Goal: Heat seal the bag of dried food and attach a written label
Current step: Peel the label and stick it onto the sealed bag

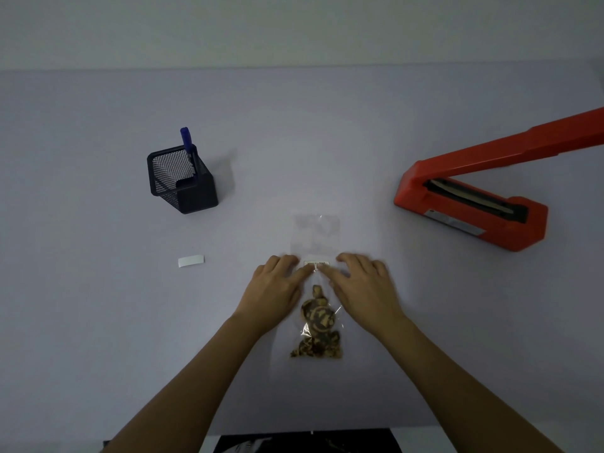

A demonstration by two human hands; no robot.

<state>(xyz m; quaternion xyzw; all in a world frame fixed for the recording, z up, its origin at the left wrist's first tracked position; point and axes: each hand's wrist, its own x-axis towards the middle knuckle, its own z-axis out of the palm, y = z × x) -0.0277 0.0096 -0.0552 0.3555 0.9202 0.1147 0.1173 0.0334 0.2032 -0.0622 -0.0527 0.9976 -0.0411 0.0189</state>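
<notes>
Dried food (316, 331), brown and patterned, fills the near end of a clear plastic bag (315, 289) lying flat on a pale table (98, 322). Both hands press palm-down on the bag's middle, fingers spread and flat, gripping nothing: the left hand (277, 286) and right hand (362, 286) flank a small white label (316, 263), thumb tips meeting on it. Beyond the label, the bag's empty top stretches away. Left of the bag lies a curled white strip (191, 260); farther back left, a black mesh holder (181, 179) with a blue pen (188, 142). Right of the bag sits an orange heat sealer (474, 204), arm raised.
</notes>
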